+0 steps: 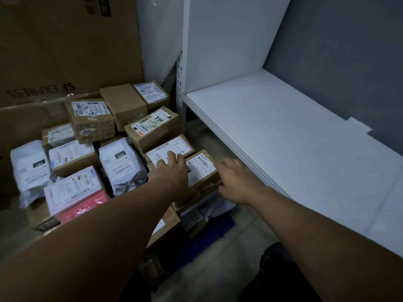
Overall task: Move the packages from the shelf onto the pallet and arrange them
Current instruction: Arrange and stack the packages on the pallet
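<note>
With the shelf bare in view and packages heaped on the blue pallet (moving looks done, I judge), only arranging remains: left hand and right hand, each grip open, rest against 2 front boxes.

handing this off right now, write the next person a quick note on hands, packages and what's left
Left hand: open, fingers flat on top of the box marked 7-4.
Right hand: open, against the right side of the small box beside it.
Packages: piled on the blue pallet, left of the white shelf.
Done: the shelf board in view holds no packages.
Left: probably squaring up these two front boxes; other shelf levels are out of view.
</note>
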